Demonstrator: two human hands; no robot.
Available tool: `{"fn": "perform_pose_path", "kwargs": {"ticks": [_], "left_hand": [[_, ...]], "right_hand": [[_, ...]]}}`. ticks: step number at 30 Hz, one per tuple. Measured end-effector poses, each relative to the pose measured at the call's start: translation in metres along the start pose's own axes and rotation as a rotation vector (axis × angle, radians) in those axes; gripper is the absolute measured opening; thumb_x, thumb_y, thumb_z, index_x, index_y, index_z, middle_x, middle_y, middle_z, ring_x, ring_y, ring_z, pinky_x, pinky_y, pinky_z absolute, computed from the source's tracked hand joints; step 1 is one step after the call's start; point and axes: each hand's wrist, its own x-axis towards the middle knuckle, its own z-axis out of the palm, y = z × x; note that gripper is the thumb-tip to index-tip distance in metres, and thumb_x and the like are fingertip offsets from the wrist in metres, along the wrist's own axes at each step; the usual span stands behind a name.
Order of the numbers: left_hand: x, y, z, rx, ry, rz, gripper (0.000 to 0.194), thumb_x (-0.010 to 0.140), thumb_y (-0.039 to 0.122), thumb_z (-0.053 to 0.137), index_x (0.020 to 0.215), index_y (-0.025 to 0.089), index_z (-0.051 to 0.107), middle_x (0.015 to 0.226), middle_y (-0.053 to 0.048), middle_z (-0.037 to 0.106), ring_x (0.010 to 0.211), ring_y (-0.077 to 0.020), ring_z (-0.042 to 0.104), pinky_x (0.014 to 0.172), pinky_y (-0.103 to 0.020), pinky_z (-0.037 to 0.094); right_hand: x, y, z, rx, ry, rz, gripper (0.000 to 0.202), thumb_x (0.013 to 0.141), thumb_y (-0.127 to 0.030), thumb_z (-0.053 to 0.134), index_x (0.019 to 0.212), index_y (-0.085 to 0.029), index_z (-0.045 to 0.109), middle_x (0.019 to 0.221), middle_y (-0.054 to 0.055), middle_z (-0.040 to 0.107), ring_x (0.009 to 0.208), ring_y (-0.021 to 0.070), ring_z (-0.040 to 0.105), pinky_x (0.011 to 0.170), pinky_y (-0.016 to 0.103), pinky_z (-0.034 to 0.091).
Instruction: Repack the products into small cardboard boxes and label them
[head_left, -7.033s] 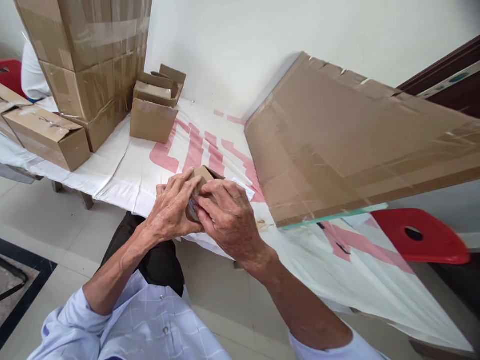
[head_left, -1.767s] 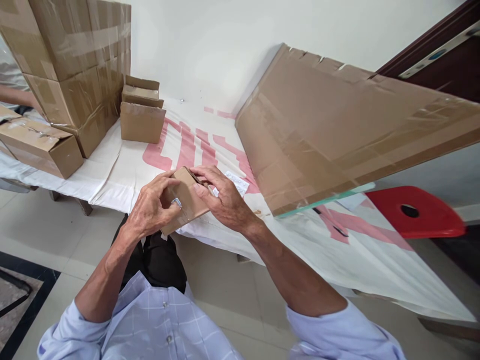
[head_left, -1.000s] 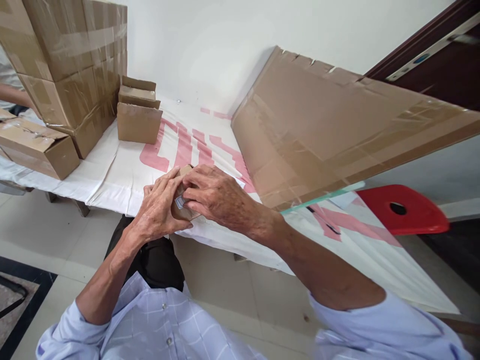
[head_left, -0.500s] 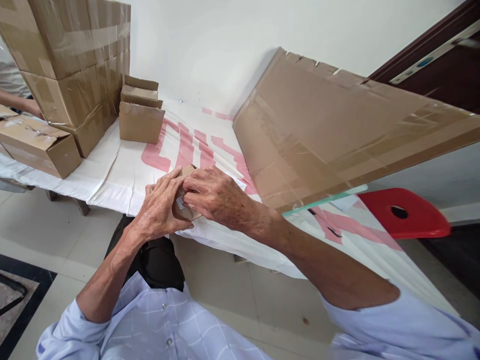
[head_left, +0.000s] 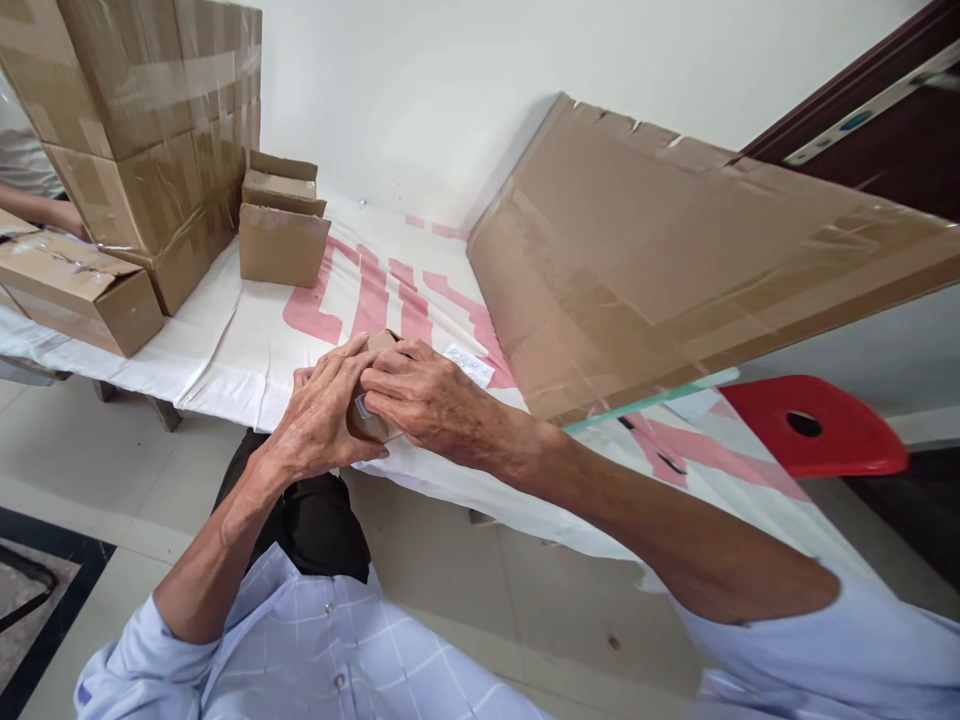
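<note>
A small brown cardboard box (head_left: 381, 342) with a white label on its side is at the near edge of the cloth-covered table. My left hand (head_left: 315, 410) is wrapped round its left side, thumb below. On its right, my right hand (head_left: 424, 395) has its fingers curled against the label side, and their tips are partly hidden. Just beyond my right hand, a sheet of white labels (head_left: 469, 365) lies on the cloth.
Stacked cartons (head_left: 150, 180) and a long box (head_left: 82, 285) stand left. Small open boxes (head_left: 283, 245) are behind. A large cardboard sheet (head_left: 637, 250) leans at right, near a red stool (head_left: 847, 430). Another person's arm (head_left: 45, 208) shows far left.
My right forearm and elbow have shifted slightly right and down, and more of the label sheet shows. My left hand and the box have hardly moved.
</note>
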Motion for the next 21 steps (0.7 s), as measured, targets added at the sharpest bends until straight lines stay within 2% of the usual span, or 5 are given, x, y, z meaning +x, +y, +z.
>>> {"fn": "perform_pose_path", "kwargs": {"ticks": [8, 14, 21], "left_hand": [[0.0, -0.006, 0.002, -0.035, 0.014, 0.033, 0.1, 0.067, 0.025, 0.089, 0.157, 0.028, 0.047, 0.174, -0.019, 0.041, 0.161, -0.0464, 0.039, 0.124, -0.07, 0.036], [-0.001, -0.005, 0.002, -0.014, 0.005, 0.033, 0.096, 0.068, 0.024, 0.089, 0.155, 0.027, 0.049, 0.173, -0.019, 0.043, 0.162, -0.0455, 0.038, 0.121, -0.069, 0.039], [0.001, -0.005, -0.001, -0.035, -0.005, 0.032, 0.097, 0.068, 0.023, 0.09, 0.155, 0.022, 0.048, 0.175, -0.02, 0.041, 0.162, -0.0464, 0.038, 0.123, -0.069, 0.039]], "right_hand": [[0.001, 0.0, 0.007, 0.093, 0.001, 0.027, 0.039, 0.101, 0.002, 0.042, 0.095, -0.018, 0.075, 0.093, 0.01, 0.072, 0.101, 0.0275, 0.061, 0.094, 0.048, 0.053], [-0.003, 0.008, 0.004, 0.121, 0.015, -0.014, 0.034, 0.105, -0.006, 0.045, 0.095, -0.019, 0.074, 0.097, 0.009, 0.074, 0.103, 0.0261, 0.064, 0.094, 0.046, 0.057], [0.003, 0.007, -0.002, 0.149, -0.037, -0.03, 0.029, 0.096, 0.002, 0.054, 0.093, -0.019, 0.075, 0.097, 0.009, 0.075, 0.105, 0.0264, 0.067, 0.092, 0.044, 0.058]]}}
